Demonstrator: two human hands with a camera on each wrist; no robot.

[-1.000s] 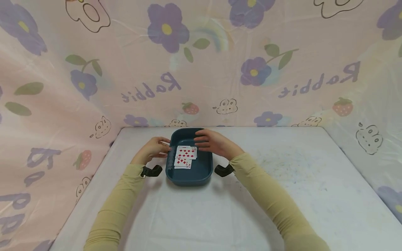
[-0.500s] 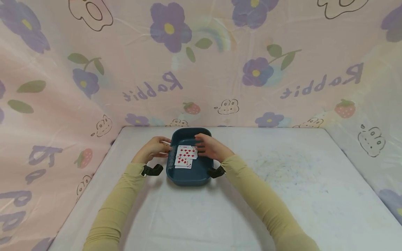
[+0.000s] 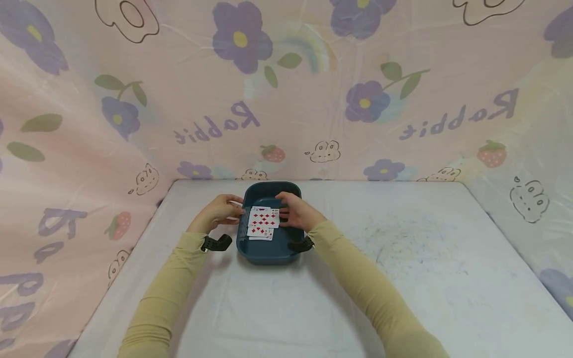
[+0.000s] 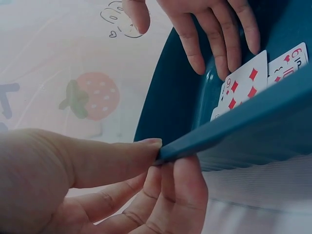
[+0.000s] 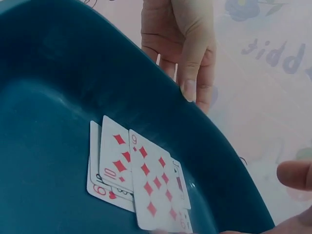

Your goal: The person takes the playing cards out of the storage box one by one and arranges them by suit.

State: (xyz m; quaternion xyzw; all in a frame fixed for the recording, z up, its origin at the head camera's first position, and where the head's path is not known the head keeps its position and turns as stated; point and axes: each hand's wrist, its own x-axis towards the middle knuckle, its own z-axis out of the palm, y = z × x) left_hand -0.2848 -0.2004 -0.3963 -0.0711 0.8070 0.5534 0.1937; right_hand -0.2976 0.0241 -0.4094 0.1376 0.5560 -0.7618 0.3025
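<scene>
A dark blue plastic tub (image 3: 268, 259) stands on the white table. My left hand (image 3: 219, 213) pinches its left rim between thumb and fingers, as the left wrist view shows closely. Inside lies a loose, overlapping pile of playing cards (image 3: 259, 232), face up. On top is a nine of diamonds (image 5: 157, 183), beside a ten of diamonds (image 5: 115, 156); a jack (image 5: 180, 183) peeks out at one end. My right hand (image 3: 301, 211) reaches over the right rim with extended fingers, the fingertips right at the nine's edge. Its thumb stands apart from the fingers.
The white tabletop (image 3: 277, 308) stretches around the tub, with faint smudges on its right part. A patterned pink curtain (image 3: 286, 99) hangs behind the table and along both sides. Dark straps (image 3: 218, 243) sit on both wrists.
My right hand has moved left and slightly down, from above the tub's right rim to the cards' right edge. The top cards have shifted slightly left. My left hand has stayed on the rim.
</scene>
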